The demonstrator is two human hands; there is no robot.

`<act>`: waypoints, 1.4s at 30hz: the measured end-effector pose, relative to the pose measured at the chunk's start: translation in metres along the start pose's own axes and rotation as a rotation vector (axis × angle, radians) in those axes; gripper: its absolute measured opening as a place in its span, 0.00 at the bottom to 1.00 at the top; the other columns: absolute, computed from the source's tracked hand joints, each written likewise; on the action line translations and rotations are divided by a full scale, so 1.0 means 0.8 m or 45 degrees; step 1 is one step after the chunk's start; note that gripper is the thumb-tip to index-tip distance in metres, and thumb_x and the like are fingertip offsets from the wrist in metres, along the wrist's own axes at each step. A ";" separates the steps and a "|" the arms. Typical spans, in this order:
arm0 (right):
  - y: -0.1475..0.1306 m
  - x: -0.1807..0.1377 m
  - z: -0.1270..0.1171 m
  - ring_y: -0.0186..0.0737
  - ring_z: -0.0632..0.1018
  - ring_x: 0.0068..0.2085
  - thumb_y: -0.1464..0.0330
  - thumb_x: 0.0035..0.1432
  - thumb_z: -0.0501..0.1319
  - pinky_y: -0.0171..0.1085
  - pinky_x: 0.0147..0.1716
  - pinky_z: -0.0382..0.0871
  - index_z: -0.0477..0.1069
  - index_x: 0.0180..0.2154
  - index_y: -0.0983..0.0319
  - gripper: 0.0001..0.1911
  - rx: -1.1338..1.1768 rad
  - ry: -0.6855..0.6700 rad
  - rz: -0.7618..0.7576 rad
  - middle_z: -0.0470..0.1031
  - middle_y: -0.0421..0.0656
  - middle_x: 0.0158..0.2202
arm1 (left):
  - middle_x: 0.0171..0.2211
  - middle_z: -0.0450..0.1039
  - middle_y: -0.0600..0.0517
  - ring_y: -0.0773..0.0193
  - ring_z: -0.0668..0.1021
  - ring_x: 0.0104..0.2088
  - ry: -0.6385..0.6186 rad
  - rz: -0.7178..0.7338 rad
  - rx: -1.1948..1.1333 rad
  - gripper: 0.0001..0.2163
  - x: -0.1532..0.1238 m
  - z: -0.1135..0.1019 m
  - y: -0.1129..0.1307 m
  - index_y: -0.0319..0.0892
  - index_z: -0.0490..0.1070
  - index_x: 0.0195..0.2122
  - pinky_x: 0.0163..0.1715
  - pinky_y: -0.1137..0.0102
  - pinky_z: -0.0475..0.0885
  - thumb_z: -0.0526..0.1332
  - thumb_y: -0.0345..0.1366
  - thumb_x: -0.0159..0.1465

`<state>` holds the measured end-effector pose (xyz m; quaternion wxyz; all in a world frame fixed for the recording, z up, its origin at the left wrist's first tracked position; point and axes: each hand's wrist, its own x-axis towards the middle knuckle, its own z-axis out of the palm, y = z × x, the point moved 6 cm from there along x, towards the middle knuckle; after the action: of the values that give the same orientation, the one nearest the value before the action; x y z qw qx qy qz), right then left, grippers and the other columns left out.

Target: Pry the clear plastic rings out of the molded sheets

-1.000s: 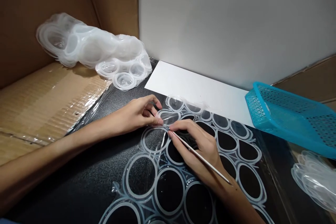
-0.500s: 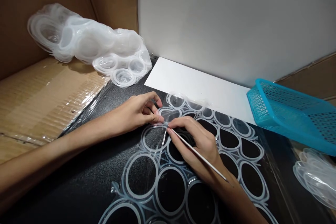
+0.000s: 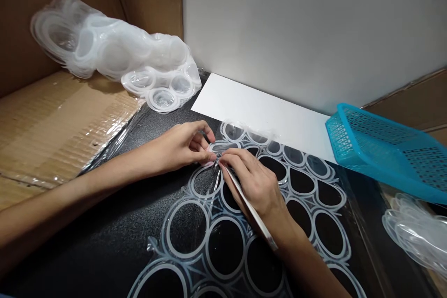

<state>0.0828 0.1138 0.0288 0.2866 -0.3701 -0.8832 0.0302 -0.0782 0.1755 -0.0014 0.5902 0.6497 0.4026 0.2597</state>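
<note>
A clear plastic sheet patterned with white-edged rings lies over the black table. At its upper left edge, the thumb and fingers of my left hand pinch the film beside one ring. My right hand is closed round a slim, pale, flat tool, whose long end slants back toward my wrist. The tool's front end is hidden under my fingers, so its exact kind is unclear. Both sets of fingertips meet almost at one spot, where the film is puckered.
On the cardboard at left rests a bundle of ringed clear film. A white strip lies along the wall. At right stands a blue perforated basket, with loose clear plastic discs below it.
My right hand has shifted slightly up and left, closer to my left fingers. The tool has turned, showing a broader face. My left hand keeps its pinch.
</note>
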 end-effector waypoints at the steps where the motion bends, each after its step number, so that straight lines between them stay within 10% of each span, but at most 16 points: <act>1: -0.001 0.000 0.001 0.43 0.82 0.46 0.75 0.74 0.59 0.39 0.45 0.77 0.73 0.49 0.65 0.06 -0.049 -0.001 -0.004 0.80 0.49 0.48 | 0.31 0.79 0.54 0.62 0.82 0.33 0.001 -0.005 -0.009 0.16 0.000 0.000 -0.001 0.42 0.66 0.46 0.34 0.68 0.75 0.70 0.40 0.64; 8: -0.002 0.005 0.003 0.35 0.82 0.33 0.74 0.73 0.61 0.35 0.25 0.69 0.76 0.43 0.63 0.05 -0.235 0.118 0.009 0.80 0.45 0.43 | 0.30 0.80 0.54 0.63 0.82 0.32 -0.075 -0.034 -0.096 0.20 0.000 0.000 -0.001 0.43 0.62 0.48 0.32 0.71 0.73 0.72 0.39 0.63; 17: 0.006 0.005 -0.001 0.40 0.84 0.43 0.74 0.74 0.61 0.36 0.44 0.78 0.78 0.51 0.65 0.09 -0.019 0.147 0.165 0.82 0.46 0.44 | 0.31 0.79 0.55 0.64 0.81 0.30 -0.122 -0.057 -0.146 0.21 0.006 -0.003 0.000 0.44 0.61 0.47 0.32 0.70 0.72 0.73 0.39 0.62; 42: 0.023 0.002 -0.008 0.37 0.83 0.41 0.75 0.70 0.63 0.35 0.45 0.78 0.78 0.48 0.59 0.09 0.415 0.232 0.384 0.82 0.41 0.44 | 0.28 0.80 0.55 0.65 0.82 0.31 0.081 0.083 -0.311 0.21 0.009 0.012 0.005 0.43 0.63 0.46 0.34 0.72 0.72 0.75 0.38 0.61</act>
<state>0.0971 0.1269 0.0304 0.4134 -0.4477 -0.7719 0.1813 -0.0658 0.1760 -0.0001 0.6431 0.5770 0.3653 0.3465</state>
